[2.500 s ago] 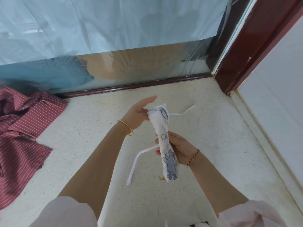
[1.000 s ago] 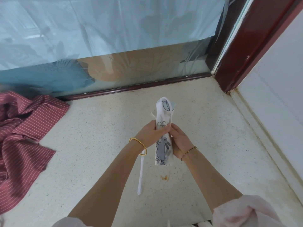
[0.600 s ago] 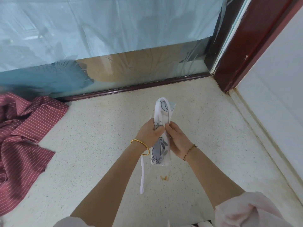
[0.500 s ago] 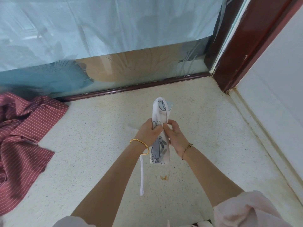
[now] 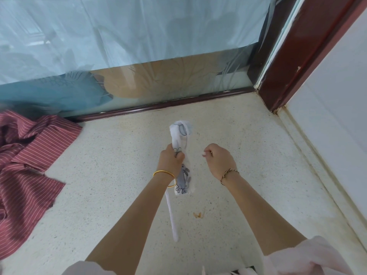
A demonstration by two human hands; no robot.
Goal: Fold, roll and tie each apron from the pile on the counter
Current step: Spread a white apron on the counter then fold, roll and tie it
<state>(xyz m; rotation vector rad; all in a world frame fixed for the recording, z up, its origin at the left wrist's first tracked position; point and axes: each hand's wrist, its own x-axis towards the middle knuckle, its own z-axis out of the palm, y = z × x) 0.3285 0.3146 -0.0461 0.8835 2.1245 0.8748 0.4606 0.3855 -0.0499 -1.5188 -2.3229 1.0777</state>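
Counter [image 5: 119, 175], view from the head camera. Reference object: rolled apron [image 5: 181, 135], white with a grey rabbit print.

- Apron roll was held off the counter, roughly upright, its top end tilted slightly away from the person.
- Left hand [image 5: 171, 159] gripped the roll around its middle, fingers wrapped over the cloth. Gold bangle [image 5: 164, 174] on that wrist, just left of the roll's lower end.
- 1 white strap [image 5: 171, 215] hung from below the left hand, down past the roll's lower end, loose.
- Right hand [image 5: 219, 160] was clear of the roll, off to its right, level with its middle. Fingers curled, thumb against forefinger (a pale speck at the fingertips; could not tell whether strap or nail, so could not tell if anything was pinched). Cord bracelet [image 5: 228, 173] on that wrist.
- The 2 hands were apart, with bare counter showing between them.
- Striped red cloth [image 5: 25, 165] lay heaped on the counter, well to the left of the roll.
- Small orange mark [image 5: 197, 214] on the counter, below and slightly right of the roll.
- Glass pane [image 5: 139, 46] stood behind the roll; dark red frame [image 5: 309, 46] up and to its right.
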